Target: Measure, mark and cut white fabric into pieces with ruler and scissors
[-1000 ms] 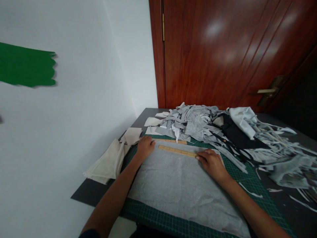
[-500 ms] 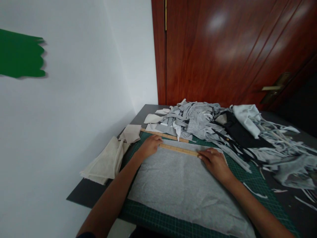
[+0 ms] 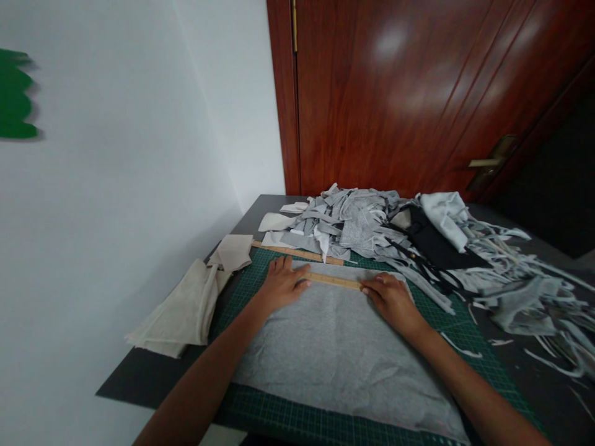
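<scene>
A light grey cloth (image 3: 344,353) with some wrinkles lies spread on a green gridded cutting mat (image 3: 297,412). Across the cloth, close to its far edge, lies a narrow wooden ruler (image 3: 333,281). My left hand (image 3: 281,286) rests on the cloth at the ruler's left end, fingers spread, with thumb and index finger either side of that end. At the other end, my right hand (image 3: 391,302) has its thumb and fingers closed on the ruler. A second wooden ruler (image 3: 297,253) lies on the mat beyond the cloth.
Behind the mat is a heap of grey fabric scraps (image 3: 357,220). Black scissors (image 3: 413,255) lie by a black cloth (image 3: 441,244), with more strips (image 3: 534,303) at right. Folded cream cloth (image 3: 186,310) sits left, near the white wall (image 3: 139,155). A wooden door (image 3: 385,93) stands behind.
My left hand has spread its fingers and moved them further over the ruler's left end. My right hand stays at the other end. The whole view has shifted slightly.
</scene>
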The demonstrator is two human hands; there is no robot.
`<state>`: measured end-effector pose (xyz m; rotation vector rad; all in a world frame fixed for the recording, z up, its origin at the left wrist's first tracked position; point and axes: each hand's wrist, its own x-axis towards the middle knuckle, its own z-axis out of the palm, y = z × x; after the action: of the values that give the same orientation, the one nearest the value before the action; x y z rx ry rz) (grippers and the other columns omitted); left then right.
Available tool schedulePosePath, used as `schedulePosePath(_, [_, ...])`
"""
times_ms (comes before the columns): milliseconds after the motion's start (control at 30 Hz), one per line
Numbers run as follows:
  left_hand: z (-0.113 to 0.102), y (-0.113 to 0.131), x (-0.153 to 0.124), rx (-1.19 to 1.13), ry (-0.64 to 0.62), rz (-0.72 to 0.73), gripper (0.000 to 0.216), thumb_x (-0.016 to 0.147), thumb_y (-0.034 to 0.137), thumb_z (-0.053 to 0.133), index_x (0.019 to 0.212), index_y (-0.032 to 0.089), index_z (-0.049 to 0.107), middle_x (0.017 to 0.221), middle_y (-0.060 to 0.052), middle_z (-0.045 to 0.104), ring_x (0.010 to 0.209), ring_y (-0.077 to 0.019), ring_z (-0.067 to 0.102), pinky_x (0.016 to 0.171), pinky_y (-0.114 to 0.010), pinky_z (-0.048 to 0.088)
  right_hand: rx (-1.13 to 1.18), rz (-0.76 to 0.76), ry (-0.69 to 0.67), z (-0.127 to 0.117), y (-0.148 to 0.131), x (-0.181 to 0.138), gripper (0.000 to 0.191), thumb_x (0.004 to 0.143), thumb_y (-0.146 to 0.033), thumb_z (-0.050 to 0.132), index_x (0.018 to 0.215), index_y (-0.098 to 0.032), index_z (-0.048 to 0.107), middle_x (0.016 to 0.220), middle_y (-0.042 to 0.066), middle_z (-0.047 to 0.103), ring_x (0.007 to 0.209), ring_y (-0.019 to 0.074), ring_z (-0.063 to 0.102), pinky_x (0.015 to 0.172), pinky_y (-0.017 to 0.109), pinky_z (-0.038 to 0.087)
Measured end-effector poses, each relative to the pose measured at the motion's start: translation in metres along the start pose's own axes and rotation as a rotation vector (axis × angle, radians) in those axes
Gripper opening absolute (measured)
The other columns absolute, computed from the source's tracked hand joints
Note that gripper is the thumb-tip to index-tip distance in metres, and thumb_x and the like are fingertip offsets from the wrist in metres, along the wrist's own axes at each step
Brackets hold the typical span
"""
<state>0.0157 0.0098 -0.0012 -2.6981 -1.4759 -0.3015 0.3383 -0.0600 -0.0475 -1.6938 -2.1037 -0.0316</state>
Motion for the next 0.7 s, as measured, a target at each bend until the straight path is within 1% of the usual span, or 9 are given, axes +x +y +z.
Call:
schedulePosePath(33, [0.0, 0.002, -0.001, 0.012, -0.008, -0.011, 0.051, 0.099, 0.057, 0.051, 0.146, 0.039, 0.057, 0.13, -0.012, 0.053, 0.124, -0.0352, 0.047, 0.107, -0.051, 0.037, -0.005, -0.004, -0.005, -0.002, -0.002, 0.0, 0.036, 0.104, -0.036, 0.048, 0.121, -0.024, 0.078, 0.112, 0.013, 0.073, 0.108, 0.0285, 0.064, 0.096, 0.041, 0.049])
schedulePosePath(100, [0.001, 0.005, -0.001, 0.035, -0.023, -0.027, 0.056, 0.097, 0.063, 0.052, 0.147, 0.039, 0.056, 0.129, -0.013, 0.053, 0.123, -0.0367, 0.048, 0.106, -0.052, 0.037, -0.031, -0.014, -0.005, -0.006, -0.004, 0.001, 0.04, 0.102, -0.044, 0.052, 0.127, -0.022, 0.075, 0.115, 0.014, 0.072, 0.109, 0.0299, 0.063, 0.097, 0.043, 0.048])
schedulePosePath(167, [0.001, 0.007, -0.001, 0.054, -0.018, -0.037, 0.059, 0.095, 0.065, 0.054, 0.148, 0.038, 0.056, 0.128, -0.014, 0.053, 0.123, -0.0378, 0.049, 0.106, -0.053, 0.037, -0.069, -0.012, 0.003, -0.009, -0.005, 0.001, 0.051, 0.099, -0.054, 0.056, 0.134, -0.02, 0.071, 0.119, 0.016, 0.071, 0.111, 0.032, 0.063, 0.098, 0.045, 0.048])
schedulePosePath(233, [0.001, 0.008, -0.001, 0.061, -0.01, -0.037, 0.062, 0.094, 0.066, 0.055, 0.149, 0.037, 0.055, 0.128, -0.015, 0.054, 0.123, -0.0383, 0.05, 0.107, -0.054, 0.037, -0.112, 0.013, 0.009, -0.012, -0.006, 0.001, 0.058, 0.097, -0.06, 0.055, 0.136, -0.019, 0.069, 0.119, 0.016, 0.071, 0.112, 0.0337, 0.062, 0.097, 0.046, 0.048])
schedulePosePath(400, [0.001, 0.008, 0.0, 0.042, -0.018, -0.049, 0.063, 0.094, 0.066, 0.055, 0.149, 0.036, 0.055, 0.132, -0.015, 0.054, 0.128, -0.0382, 0.05, 0.111, -0.052, 0.035, -0.233, 0.105, 0.022, -0.019, -0.005, 0.001, 0.056, 0.103, -0.059, 0.045, 0.129, -0.019, 0.072, 0.114, 0.016, 0.072, 0.108, 0.0336, 0.063, 0.09, 0.043, 0.047])
schedulePosePath(500, [0.003, 0.006, 0.001, 0.032, -0.017, -0.054, 0.063, 0.094, 0.067, 0.054, 0.15, 0.037, 0.053, 0.135, -0.015, 0.053, 0.13, -0.0393, 0.049, 0.111, -0.053, 0.035, -0.315, 0.162, 0.02, -0.022, -0.001, 0.001, 0.053, 0.104, -0.058, 0.043, 0.125, -0.02, 0.074, 0.107, 0.016, 0.072, 0.102, 0.0324, 0.065, 0.085, 0.04, 0.047])
schedulePosePath(567, [0.006, 0.006, 0.0, 0.03, -0.02, -0.053, 0.065, 0.094, 0.068, 0.052, 0.152, 0.037, 0.051, 0.138, -0.016, 0.053, 0.133, -0.0407, 0.048, 0.113, -0.055, 0.032, -0.354, 0.194, 0.03, -0.023, 0.003, 0.001, 0.053, 0.104, -0.058, 0.043, 0.123, -0.02, 0.075, 0.104, 0.017, 0.072, 0.098, 0.0317, 0.066, 0.083, 0.039, 0.046])
schedulePosePath(633, [0.01, 0.006, 0.0, 0.025, -0.032, -0.064, 0.068, 0.095, 0.069, 0.051, 0.154, 0.036, 0.048, 0.145, -0.017, 0.051, 0.14, -0.043, 0.043, 0.117, -0.057, 0.026, -0.374, 0.217, 0.05, -0.024, 0.007, 0.001, 0.054, 0.103, -0.059, 0.045, 0.122, -0.019, 0.076, 0.102, 0.017, 0.073, 0.096, 0.0311, 0.067, 0.081, 0.038, 0.046])
schedulePosePath(700, [0.014, 0.006, 0.0, 0.019, -0.055, -0.08, 0.072, 0.094, 0.071, 0.049, 0.157, 0.035, 0.044, 0.154, -0.016, 0.046, 0.148, -0.045, 0.034, 0.12, -0.059, 0.021, -0.383, 0.237, 0.064, -0.025, 0.008, 0.001, 0.055, 0.102, -0.06, 0.046, 0.12, -0.019, 0.077, 0.1, 0.017, 0.073, 0.094, 0.0305, 0.067, 0.079, 0.037, 0.046])
